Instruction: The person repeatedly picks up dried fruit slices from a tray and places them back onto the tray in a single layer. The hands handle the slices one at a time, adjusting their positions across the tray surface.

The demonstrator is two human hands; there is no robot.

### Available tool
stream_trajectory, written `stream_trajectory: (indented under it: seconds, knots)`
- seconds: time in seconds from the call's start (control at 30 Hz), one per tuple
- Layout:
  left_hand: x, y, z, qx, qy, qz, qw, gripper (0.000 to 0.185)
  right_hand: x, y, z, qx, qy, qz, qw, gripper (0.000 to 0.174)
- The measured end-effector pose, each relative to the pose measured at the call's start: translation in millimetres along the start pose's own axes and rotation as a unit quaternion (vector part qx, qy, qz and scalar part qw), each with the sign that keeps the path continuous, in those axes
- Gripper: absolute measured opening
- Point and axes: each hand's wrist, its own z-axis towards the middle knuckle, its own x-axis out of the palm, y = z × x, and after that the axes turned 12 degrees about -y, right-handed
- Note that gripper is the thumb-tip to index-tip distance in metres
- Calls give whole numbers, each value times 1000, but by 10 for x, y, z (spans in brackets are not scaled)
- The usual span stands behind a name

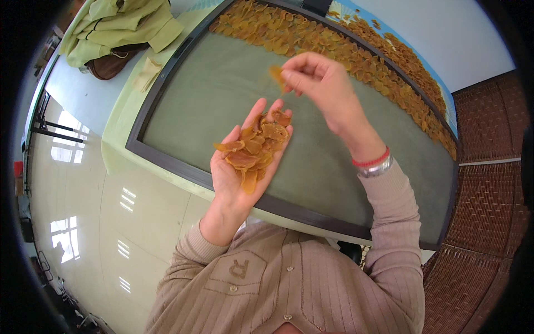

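Note:
Palm up, my left hand [223, 175] carries a small heap of thin, amber-brown dried slices [252, 146]. Above and to the right of it, my right hand [319, 85] pinches one slice [276, 75] between thumb and fingers; that slice is blurred. Both hands are over a dark-framed mesh screen [187, 104] with a grey-green surface. Along the screen's far side runs a band of similar slices [271, 31], laid close together and partly overlapping.
Beyond the frame, a heap of loose slices [392, 46] lies on a blue-edged sheet. At the left are a yellow-green garment [121, 29], a brown bag [110, 64] and a folded cloth [147, 74]. A woven brown screen [484, 121] stands at the right.

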Motion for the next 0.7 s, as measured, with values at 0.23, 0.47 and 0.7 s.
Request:
stream_trajectory:
  seconds: [0.23, 0.47, 0.7]
  knots:
    - [-15, 3, 7, 0, 20, 4, 1000, 59, -585, -602, 574, 64, -198, -83, 975, 12]
    - [1, 3, -13, 2, 16, 2, 1000, 61, -625, -762, 746, 70, -245, -133, 958, 9]
    - [5, 4, -23, 1, 18, -3, 1000, 63, -576, -809, 779, 21, -268, -230, 935, 9]
